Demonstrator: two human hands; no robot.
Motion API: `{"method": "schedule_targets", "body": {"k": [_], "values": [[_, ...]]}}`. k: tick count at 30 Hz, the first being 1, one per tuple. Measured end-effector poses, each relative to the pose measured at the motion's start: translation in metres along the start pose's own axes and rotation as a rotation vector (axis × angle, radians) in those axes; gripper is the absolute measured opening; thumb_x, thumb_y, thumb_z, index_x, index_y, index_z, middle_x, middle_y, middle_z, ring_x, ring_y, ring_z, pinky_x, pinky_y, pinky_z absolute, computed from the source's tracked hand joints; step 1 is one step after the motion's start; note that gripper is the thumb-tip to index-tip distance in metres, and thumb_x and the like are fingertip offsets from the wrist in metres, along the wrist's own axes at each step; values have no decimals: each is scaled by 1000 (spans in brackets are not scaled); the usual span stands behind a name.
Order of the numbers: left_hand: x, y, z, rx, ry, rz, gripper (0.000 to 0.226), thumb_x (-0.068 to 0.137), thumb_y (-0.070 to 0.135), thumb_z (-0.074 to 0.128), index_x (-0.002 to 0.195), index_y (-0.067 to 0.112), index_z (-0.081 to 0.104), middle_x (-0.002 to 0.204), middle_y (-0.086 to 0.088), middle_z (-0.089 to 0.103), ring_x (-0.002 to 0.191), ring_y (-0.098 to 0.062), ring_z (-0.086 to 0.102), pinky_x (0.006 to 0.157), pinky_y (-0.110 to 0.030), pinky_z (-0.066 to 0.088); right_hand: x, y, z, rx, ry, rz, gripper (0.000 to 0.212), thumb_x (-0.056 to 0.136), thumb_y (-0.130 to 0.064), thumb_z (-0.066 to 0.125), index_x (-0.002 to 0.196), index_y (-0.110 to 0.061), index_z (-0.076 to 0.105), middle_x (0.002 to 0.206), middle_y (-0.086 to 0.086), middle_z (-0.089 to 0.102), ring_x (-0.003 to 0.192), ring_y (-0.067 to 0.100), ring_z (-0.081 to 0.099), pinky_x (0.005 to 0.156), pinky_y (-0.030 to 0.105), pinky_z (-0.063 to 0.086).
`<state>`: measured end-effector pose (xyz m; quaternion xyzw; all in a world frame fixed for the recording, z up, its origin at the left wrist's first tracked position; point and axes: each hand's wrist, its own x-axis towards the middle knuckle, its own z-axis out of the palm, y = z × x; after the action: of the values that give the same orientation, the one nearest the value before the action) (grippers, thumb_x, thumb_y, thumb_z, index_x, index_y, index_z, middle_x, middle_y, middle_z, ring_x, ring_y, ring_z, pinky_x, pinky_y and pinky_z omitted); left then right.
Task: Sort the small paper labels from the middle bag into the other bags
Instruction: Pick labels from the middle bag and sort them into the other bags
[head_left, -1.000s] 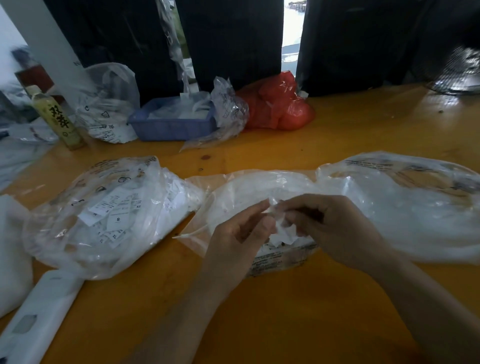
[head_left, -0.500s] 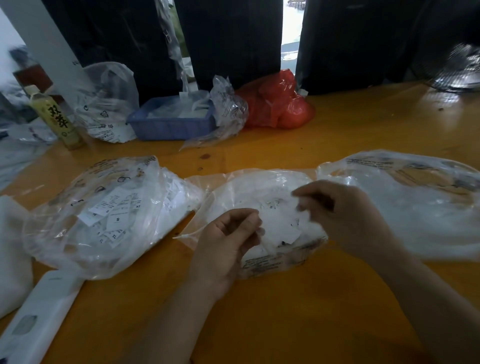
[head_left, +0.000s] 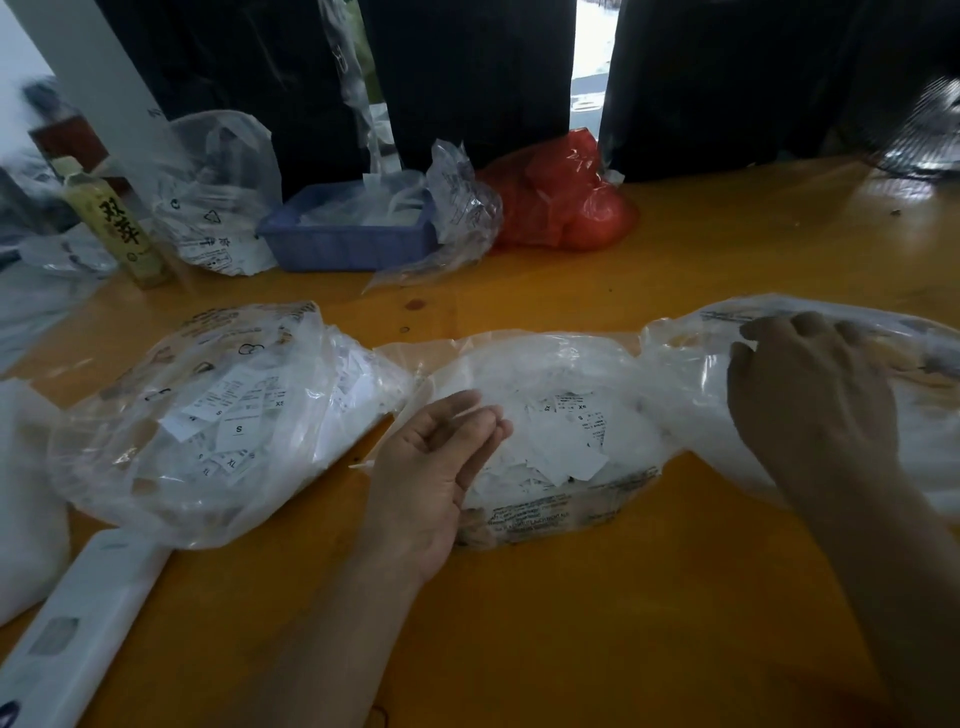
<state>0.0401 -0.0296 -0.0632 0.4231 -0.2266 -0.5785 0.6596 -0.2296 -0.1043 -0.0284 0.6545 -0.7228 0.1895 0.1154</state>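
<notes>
Now left hand (head_left: 436, 467) rests open at the middle bag (head_left: 566, 415) of labels (head_left: 566, 447); right hand (head_left: 810, 395) reaches into the right bag (head_left: 831, 322), grip unclear.

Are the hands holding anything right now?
The left hand is open and empty beside the middle bag. The right hand reaches over the right bag; whether it holds a label cannot be told.
</notes>
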Motion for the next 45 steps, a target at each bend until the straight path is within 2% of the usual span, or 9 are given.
{"method": "schedule_targets", "body": {"k": [6, 12, 16, 19, 22, 26, 32, 38, 45], "values": [[-3, 0, 2, 17, -2, -8, 12, 77, 9, 77, 87, 7, 82, 98, -20, 80, 86, -27, 81, 68, -24, 64, -5, -4, 3, 3, -78, -80, 28, 103, -21, 51, 117, -5, 70, 115, 22, 69, 107, 42, 58, 93, 47, 48], [-6, 2, 5, 99, -31, -6, 6, 73, 19, 82, 78, 18, 82, 102, -17, 81, 90, -24, 81, 67, -26, 63, -39, -49, -12, 785, -60, -341, 17, 99, -36, 58, 99, -21, 67, 79, -16, 59, 63, 7, 56, 56, 12, 44], [-8, -1, 5, 197, -80, 5, 5, 73, 23, 84, 75, 25, 80, 104, -15, 81, 93, -21, 80, 69, -23, 62, -61, -72, -2, 920, -506, -319, 32, 79, -68, 51, 105, -50, 51, 89, -22, 64, 67, 4, 67, 55, 16, 54], [-10, -3, 6, 236, -97, 9, 19, 67, 29, 90, 79, 23, 77, 104, -15, 81, 94, -20, 80, 68, -22, 61, -64, -71, 4, 1034, -483, -300, 4, 91, -49, 61, 90, -45, 61, 86, -19, 67, 58, 9, 68, 49, 20, 54], [-10, -3, 6, 256, -94, 15, 26, 66, 37, 89, 88, 25, 83, 104, -12, 82, 93, -18, 80, 69, -22, 60, -62, -68, 7, 1098, -479, -258, 15, 92, -50, 61, 82, -40, 65, 75, -5, 65, 54, 17, 67, 49, 34, 60], [-10, -1, 6, 294, -90, 15, 35, 68, 45, 85, 100, 30, 85, 106, -8, 82, 94, -15, 79, 68, -22, 60, -61, -67, 9, 1015, -437, -277, 25, 89, -60, 57, 80, -37, 66, 74, -1, 65, 61, 28, 63, 55, 54, 58], [-14, 7, 3, 548, -178, 20, 35, 74, 42, 86, 108, 35, 81, 103, -1, 82, 82, -13, 78, 58, -25, 59, -56, -64, 14, 815, -402, -557, 9, 96, -29, 66, 91, -35, 66, 66, -21, 60, 67, -4, 63, 57, 9, 47], [-10, 8, 1, 345, -41, -19, 28, 63, 38, 89, 88, 27, 84, 98, -8, 82, 94, -23, 81, 64, -21, 61, -39, -52, 20, 579, -218, -429, 29, 99, -43, 52, 107, -23, 71, 93, -13, 67, 71, -5, 52, 69, 14, 44], [-8, 6, 2, 279, -27, 9, 39, 60, 33, 90, 90, 18, 71, 104, -12, 82, 97, -23, 81, 43, -16, 46, -39, -51, 39, 260, -527, -452, 67, 83, -70, 65, 136, -30, 57, 127, -10, 57, 104, 11, 55, 82, 25, 40]]}}
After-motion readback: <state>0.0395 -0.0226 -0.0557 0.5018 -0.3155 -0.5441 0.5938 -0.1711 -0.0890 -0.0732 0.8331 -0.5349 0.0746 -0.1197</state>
